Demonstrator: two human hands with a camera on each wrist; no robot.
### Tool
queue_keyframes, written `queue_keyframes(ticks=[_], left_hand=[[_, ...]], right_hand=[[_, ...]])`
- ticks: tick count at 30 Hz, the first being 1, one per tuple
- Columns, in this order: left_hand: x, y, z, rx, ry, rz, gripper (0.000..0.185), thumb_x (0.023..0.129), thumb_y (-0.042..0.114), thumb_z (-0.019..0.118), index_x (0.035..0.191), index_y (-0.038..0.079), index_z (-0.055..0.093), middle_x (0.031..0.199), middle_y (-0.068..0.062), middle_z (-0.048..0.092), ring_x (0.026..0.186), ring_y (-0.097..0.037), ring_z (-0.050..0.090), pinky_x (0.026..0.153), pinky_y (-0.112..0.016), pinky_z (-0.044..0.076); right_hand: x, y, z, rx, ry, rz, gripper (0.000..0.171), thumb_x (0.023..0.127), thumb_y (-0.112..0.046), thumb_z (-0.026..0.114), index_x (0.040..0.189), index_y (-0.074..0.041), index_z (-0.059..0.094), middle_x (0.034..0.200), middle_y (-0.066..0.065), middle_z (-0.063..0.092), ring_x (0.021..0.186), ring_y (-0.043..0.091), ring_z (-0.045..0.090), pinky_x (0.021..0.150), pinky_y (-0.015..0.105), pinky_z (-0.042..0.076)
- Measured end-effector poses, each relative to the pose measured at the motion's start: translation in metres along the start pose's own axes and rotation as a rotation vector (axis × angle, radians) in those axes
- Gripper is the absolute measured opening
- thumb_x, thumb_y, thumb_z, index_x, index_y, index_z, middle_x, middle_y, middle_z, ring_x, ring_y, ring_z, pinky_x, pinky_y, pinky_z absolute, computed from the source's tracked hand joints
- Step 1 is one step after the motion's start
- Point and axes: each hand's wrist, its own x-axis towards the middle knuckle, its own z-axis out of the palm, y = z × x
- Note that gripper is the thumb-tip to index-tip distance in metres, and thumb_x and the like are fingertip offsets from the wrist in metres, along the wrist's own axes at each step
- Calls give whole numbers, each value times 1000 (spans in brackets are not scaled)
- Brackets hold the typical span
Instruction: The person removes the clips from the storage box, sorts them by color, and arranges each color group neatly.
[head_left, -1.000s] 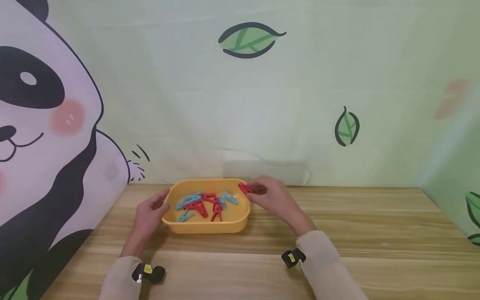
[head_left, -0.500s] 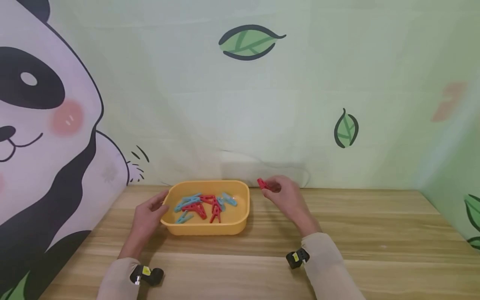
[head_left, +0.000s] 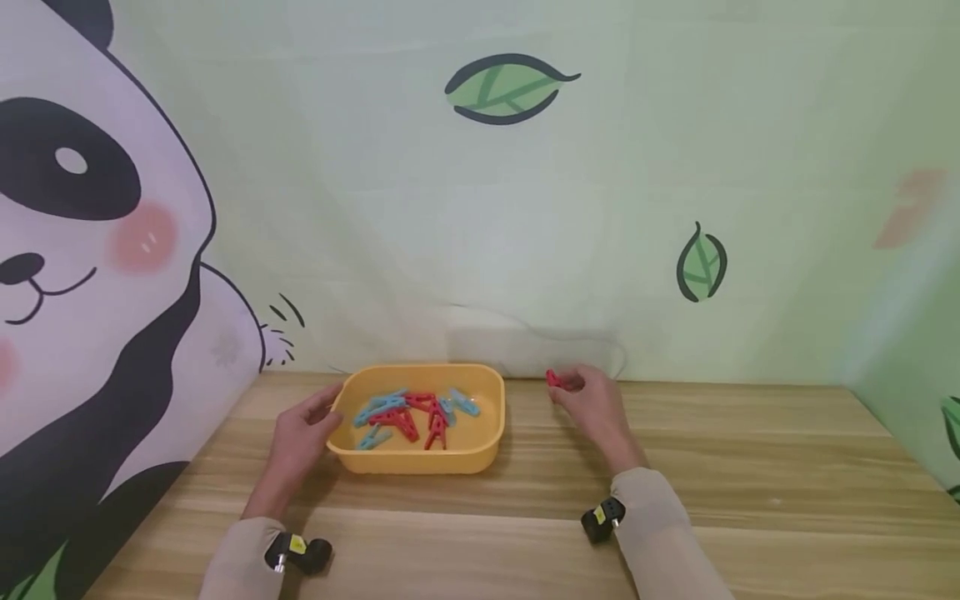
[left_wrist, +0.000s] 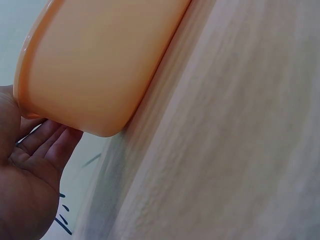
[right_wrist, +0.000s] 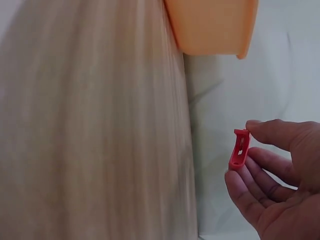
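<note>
Inside, the yellow tub (head_left: 420, 457) holds red and blue clothespins (head_left: 408, 412).

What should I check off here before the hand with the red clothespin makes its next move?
1. Red clothespin pinched firmly by right hand: ok.
2. Clothespin clear of the yellow tub: ok, it is held to the tub's right.
3. Left hand steadying the tub: ok, fingers touch its end wall.
4. Tub flat on the table: ok.
5. Other clothespins all inside the tub: ok.
6. Clothespin's jaws open or shut: cannot tell.
</note>
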Motion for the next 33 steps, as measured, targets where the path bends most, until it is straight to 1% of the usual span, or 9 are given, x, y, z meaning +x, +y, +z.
queue_keyframes(ticks=[5,9,12,16,21,22,26,29,33], left_hand=[[-1,1,1,-5,-3,5,51,105,6,60,155,0,51,156,-21,52,139,-38,55,95,-18,54],[-1,3,0,10,-9,-5,52,106,8,59,156,1,50,158,-19,50,141,-36,54,101,-23,52],[-1,4,0,15,-15,-11,52,106,8,59,157,2,49,159,-18,50,141,-36,54,103,-26,52],[-1,4,1,11,-22,-12,52,106,9,58,157,2,49,159,-18,50,141,-36,54,102,-24,52],[-3,4,1,-3,-16,-5,51,106,7,59,156,1,51,158,-19,50,140,-37,54,98,-21,54],[-3,4,1,-1,-17,-8,51,106,7,59,156,2,50,159,-18,50,141,-37,54,99,-22,53],[-3,4,-1,17,-21,-29,52,107,10,59,158,4,49,162,-15,48,144,-35,51,107,-33,49],[-2,4,-2,24,-27,-32,53,107,11,58,159,5,48,162,-15,47,144,-35,50,109,-36,48],[-2,4,-2,20,-31,-23,53,107,10,58,158,4,49,161,-16,48,143,-36,52,106,-32,51]], right_hand=[[1,7,-2,-23,-5,56,17,93,-8,78,104,5,75,97,15,76,93,32,70,84,44,56],[0,9,-3,-41,-45,85,17,89,-5,79,100,7,75,93,15,76,91,32,70,83,44,56],[-1,10,-4,-57,-76,126,19,87,-6,81,99,7,75,95,17,75,92,33,68,84,45,57],[-1,14,-6,-95,-99,169,23,86,-9,83,99,8,73,99,19,73,95,36,66,87,50,57],[-1,15,-8,-121,-114,167,28,84,-14,85,97,8,73,99,20,72,95,36,66,87,51,57],[-1,15,-8,-123,-123,171,29,84,-15,85,98,8,73,100,20,72,95,36,66,88,51,57],[0,14,-11,-143,-181,189,36,84,-17,87,104,8,71,105,20,72,98,35,65,90,50,56],[-1,14,-13,-156,-208,192,35,83,-16,88,104,7,72,103,18,72,96,33,64,87,46,56],[-2,15,-12,-159,-206,166,25,81,-14,88,93,4,74,92,12,71,87,27,62,75,37,53]])
